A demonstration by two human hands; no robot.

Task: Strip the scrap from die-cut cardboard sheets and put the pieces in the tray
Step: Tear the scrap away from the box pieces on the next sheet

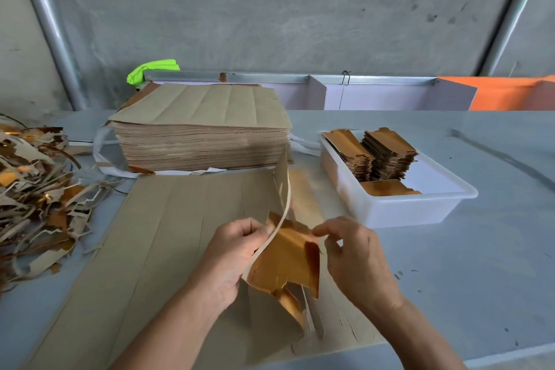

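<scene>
The die-cut sheet (186,219) lies flat on the grey bench (450,264), brown side up, with its right edge lifted and curled so that the gold foil face shows between the two hands. The left hand (231,255) has its grip closed on that raised portion, thumb and fingers pinching the curling brown edge, while the right hand (357,261) pinches the upper corner of the gold piece (285,261) with fingertips only, the other fingers loosely bent. A thin scrap strip (286,189) arcs up and away from the piece toward the tall stack of uncut sheets (201,135) behind. This board looks light and thin, stiff enough to hold a curve yet quick to crease or tear along its perforations; the foil face is probably slick and would show fingermarks or scuffs. Hence the sound place to hold is at the edges and corners near the cut line, close to where the scrap parts, so the pull runs along the perforation and not across the panel. Narrow strips will likely snap if yanked, so a steady peel suits them. Whether the piece is fully free of the sheet at its lower edge is hard to tell, as the folds overlap there. Finished pieces stand in stacks in the white tray (399,207) to the right, near the right hand, and stripped scrap lies heaped in a pile (36,195) at the far left.
</scene>
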